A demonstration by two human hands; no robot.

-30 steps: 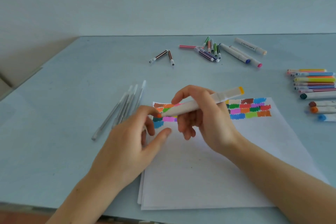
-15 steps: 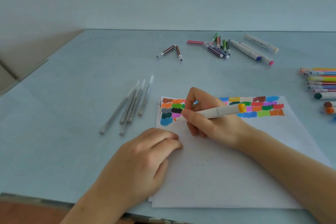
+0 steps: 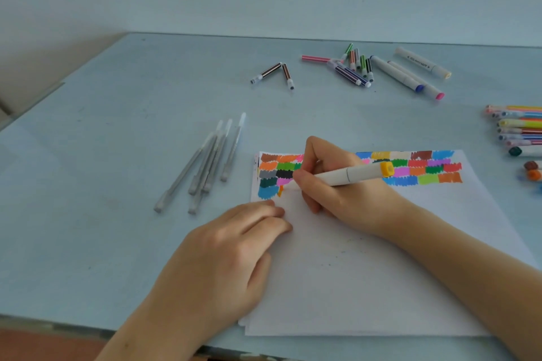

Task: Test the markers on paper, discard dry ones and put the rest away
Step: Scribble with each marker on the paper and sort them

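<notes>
White plastic with a yellow-orange end cap, the marker (image 3: 349,174) sits pinched in my right hand (image 3: 343,184), fingers curled round its barrel, its tip down on the paper (image 3: 366,272) beside a small fresh orange mark (image 3: 280,190) under the rows of coloured swatches (image 3: 428,168). My left hand (image 3: 231,255) lies on the paper's left edge, fingers loosely bent and pressing the sheet flat, holding nothing that I can see. The paper rests on the pale blue counter (image 3: 117,155), near its front edge. Just left of the sheet lies a bundle of grey pens (image 3: 205,161). Farther back, two short striped markers (image 3: 274,73) form a V, and beyond them to the right lies a loose cluster of thin markers (image 3: 352,67) with three fat white ones (image 3: 410,75) alongside. At the right edge, a row of bright markers (image 3: 519,126) lies side by side, partly cut off.
</notes>
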